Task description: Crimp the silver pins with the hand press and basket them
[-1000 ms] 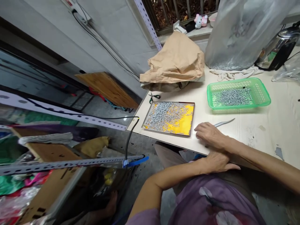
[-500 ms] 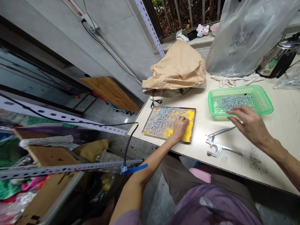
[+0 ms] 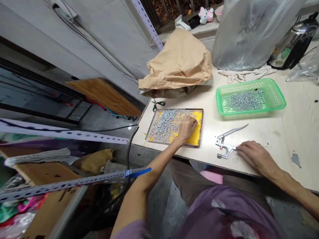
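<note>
Your left hand (image 3: 186, 128) is over the right part of the shallow tray (image 3: 201, 129), its fingers bent and bunched down among the small metal screws (image 3: 163, 124); you hide the fingertips from view, so I cannot tell whether they pinch a screw. The screws lie thickly across the left and middle of the tray, and its yellow bottom shows at the right. Your right hand (image 3: 258, 157) is low over the table (image 3: 276, 146), palm down, with the fingers loosely bent and their tips at the lower handle of the metal pliers (image 3: 227, 151); whether they close on it, I cannot tell. The pliers lie on the table between the tray and your right hand, with their handles spread apart. Beyond them sits the green basket (image 3: 251, 113), with more screws spread over its bottom. Behind the tray you have the crumpled paper bag (image 3: 180, 61), and the scissors (image 3: 157, 104) lie just beside the tray's far left corner. The big plastic bag (image 3: 245, 39) stands behind the basket, with the cloth (image 3: 243, 75) at its foot and the kettle (image 3: 291, 44) to its right.
</note>
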A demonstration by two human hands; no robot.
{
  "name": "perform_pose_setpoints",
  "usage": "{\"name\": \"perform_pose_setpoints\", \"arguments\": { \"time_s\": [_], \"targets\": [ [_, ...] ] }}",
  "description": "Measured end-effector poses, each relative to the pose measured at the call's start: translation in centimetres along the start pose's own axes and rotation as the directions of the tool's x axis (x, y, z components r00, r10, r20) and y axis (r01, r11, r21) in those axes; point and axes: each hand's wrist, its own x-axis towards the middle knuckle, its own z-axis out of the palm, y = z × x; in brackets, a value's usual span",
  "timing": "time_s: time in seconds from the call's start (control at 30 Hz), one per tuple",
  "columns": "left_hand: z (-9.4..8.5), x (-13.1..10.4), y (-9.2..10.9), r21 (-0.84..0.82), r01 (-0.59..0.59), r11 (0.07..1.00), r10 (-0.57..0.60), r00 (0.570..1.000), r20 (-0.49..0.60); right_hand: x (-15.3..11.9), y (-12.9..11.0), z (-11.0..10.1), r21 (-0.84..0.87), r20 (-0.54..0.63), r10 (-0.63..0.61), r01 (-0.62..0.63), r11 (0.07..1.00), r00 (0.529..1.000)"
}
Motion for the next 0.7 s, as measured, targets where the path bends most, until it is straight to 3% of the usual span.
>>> {"name": "perform_pose_setpoints", "arguments": {
  "time_s": [0.03, 0.1, 0.2, 0.27, 0.33, 0.47, 0.7],
  "targets": [
    [-0.2, -0.8, 0.7, -0.131, 0.073, 0.989, -0.072, 0.997, 0.009, -0.4, -0.1, 0.2, -0.01, 0.013, 0.009, -0.009, 1.0, 1.0],
    [-0.2, -2.7, 2.4, -0.386, 0.253, 0.887, -0.21, 0.966, 0.151, -0.9, -0.2, 0.6, -0.043, 0.031, 0.035, -0.034, 0.999, 0.999],
    [0.6, -5.6, 5.1, -0.539, 0.537, 0.649, -0.301, 0.832, 0.466, -0.9, -0.4, 0.8, -0.124, 0.052, 0.058, -0.051, 0.991, 0.997],
    [1.6, -7.1, 6.6, -0.533, 0.647, 0.545, -0.323, 0.749, 0.579, -0.7, -0.5, 0.8, -0.165, 0.06, 0.057, -0.046, 0.985, 0.997],
    [2.6, -7.8, 7.7, -0.524, 0.691, 0.498, -0.342, 0.712, 0.613, -0.6, -0.5, 0.8, -0.179, 0.075, 0.057, -0.043, 0.983, 0.996],
    [3.8, -7.7, 8.7, -0.494, 0.714, 0.496, -0.378, 0.69, 0.617, -0.6, -0.6, 0.6, -0.164, 0.109, 0.061, -0.043, 0.986, 0.992],
    [4.3, -7.6, 8.8, -0.432, 0.733, 0.526, -0.401, 0.661, 0.634, -0.9, -0.7, 0.7, -0.11, 0.105, 0.09, -0.079, 0.991, 0.99]
  ]
}}
